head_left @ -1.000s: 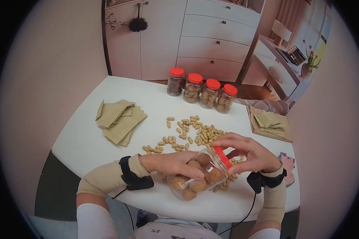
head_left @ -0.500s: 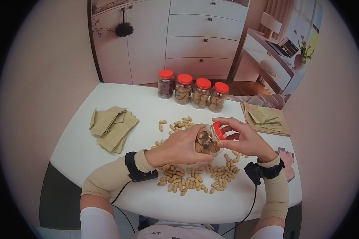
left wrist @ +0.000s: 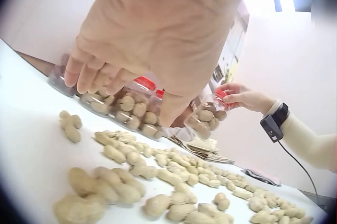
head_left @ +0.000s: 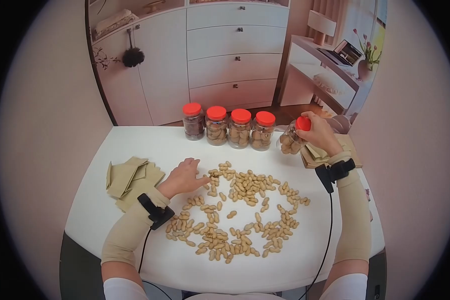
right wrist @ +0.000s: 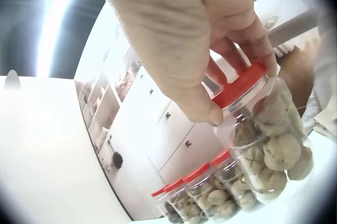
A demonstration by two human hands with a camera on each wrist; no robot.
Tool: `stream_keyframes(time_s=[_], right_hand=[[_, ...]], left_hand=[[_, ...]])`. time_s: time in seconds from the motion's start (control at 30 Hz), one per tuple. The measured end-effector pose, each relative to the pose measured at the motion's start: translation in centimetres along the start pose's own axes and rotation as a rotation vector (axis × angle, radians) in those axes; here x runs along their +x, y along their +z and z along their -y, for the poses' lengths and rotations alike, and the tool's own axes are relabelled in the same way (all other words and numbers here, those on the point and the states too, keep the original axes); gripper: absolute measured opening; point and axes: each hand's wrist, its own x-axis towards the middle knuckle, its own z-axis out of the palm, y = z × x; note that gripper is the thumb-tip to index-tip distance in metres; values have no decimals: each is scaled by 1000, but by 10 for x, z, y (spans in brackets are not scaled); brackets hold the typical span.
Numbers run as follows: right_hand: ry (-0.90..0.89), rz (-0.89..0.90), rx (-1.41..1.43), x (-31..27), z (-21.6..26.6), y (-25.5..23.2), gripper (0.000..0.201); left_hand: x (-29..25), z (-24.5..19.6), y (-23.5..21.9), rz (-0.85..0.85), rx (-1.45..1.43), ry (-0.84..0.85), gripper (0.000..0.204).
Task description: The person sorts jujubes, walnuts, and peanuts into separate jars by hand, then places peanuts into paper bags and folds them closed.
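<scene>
My right hand (head_left: 319, 134) grips a clear jar (head_left: 291, 140) of round brown nuts by its red lid (right wrist: 241, 85), with thumb and fingers on opposite sides. The jar tilts at the right end of a row of four red-lidded jars (head_left: 240, 131); whether its base touches the table cannot be told. Over the left edge of the scattered peanuts (head_left: 250, 187), my left hand (head_left: 183, 178) is spread with its fingers extended and nothing in it. In the left wrist view, the left hand (left wrist: 152, 34) partly hides the jar row.
Folded brown paper bags (head_left: 130, 177) lie at the table's left. More paper packets (head_left: 352, 150) are stacked at the back right, beneath and beside the right hand. Peanuts cover much of the middle of the white table (head_left: 140, 245). A printed room backdrop stands behind.
The left hand has let go of the jar and moved left. The right hand has carried the jar by its lid to the back right, beside the row. The head view has shifted.
</scene>
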Motion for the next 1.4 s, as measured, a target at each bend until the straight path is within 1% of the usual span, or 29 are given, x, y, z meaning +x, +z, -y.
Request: stream_keyframes(time_s=[0.07,0.1,0.27,0.37,0.43,0.53,0.57,0.63,0.7,0.73,0.8,0.83,0.87,0.9,0.97,1.0,1.03,1.07,1.1,1.13,1.17,1.2,1.23,1.3,1.4], right_hand=[[47,9,19,12,-10,11,55],[47,10,22,18,-12,17,55],[80,20,-102,42,-25,47,51],[81,56,-105,52,-34,61,51],[83,68,-112,54,-30,64,50],[83,106,-132,55,-28,65,48],[70,134,-146,55,-27,64,46],[48,122,-145,51,-34,68,42],[-227,-274,-237,45,-42,76,40],[-231,-275,-238,38,-27,65,40],[-162,-62,-61,21,5,40,39],[-170,-57,-62,14,17,38,39],[-136,204,-25,7,28,38,40],[-100,464,13,-2,35,40,41],[-259,546,-4,-26,33,62,49],[-267,539,-4,-33,33,75,49],[-233,624,-8,-39,36,87,53],[-195,707,-12,-43,38,97,58],[-200,700,-11,-47,45,101,58],[-181,738,-44,-52,52,105,59],[-161,778,-75,-54,59,110,61],[-147,782,-84,-56,72,105,59],[-147,782,-78,-58,75,108,59],[-189,783,-49,-63,79,114,57],[-221,813,-20,-76,86,108,55]], left_hand=[[4,6,3,-15,40,-14,81],[6,7,2,9,37,-25,80],[14,19,10,77,2,-19,75],[9,12,8,91,61,-13,70],[8,8,8,80,-25,-8,67],[6,-1,10,91,-10,20,65],[6,-4,11,100,-5,25,65],[4,-8,12,114,-8,63,68],[2,-15,9,124,-32,43,69],[1,-18,8,133,-60,21,71],[6,-18,8,102,-61,1,70],[9,-17,9,77,-62,-18,70],[15,-16,11,75,-71,-27,70],[23,-13,14,48,-45,-18,66],[39,-7,22,13,-13,-15,62],[48,-5,26,48,-27,-19,59],[52,-9,25,83,-40,-22,57],[53,-12,25,74,-34,-22,57],[51,-17,27,75,-37,16,54],[50,-21,29,80,-41,53,53],[48,-25,30,80,-35,51,53],[45,-29,30,95,-51,96,52],[43,-35,30,112,-67,142,52],[37,-41,33,127,-66,127,52],[23,-42,40,159,-91,216,50]])
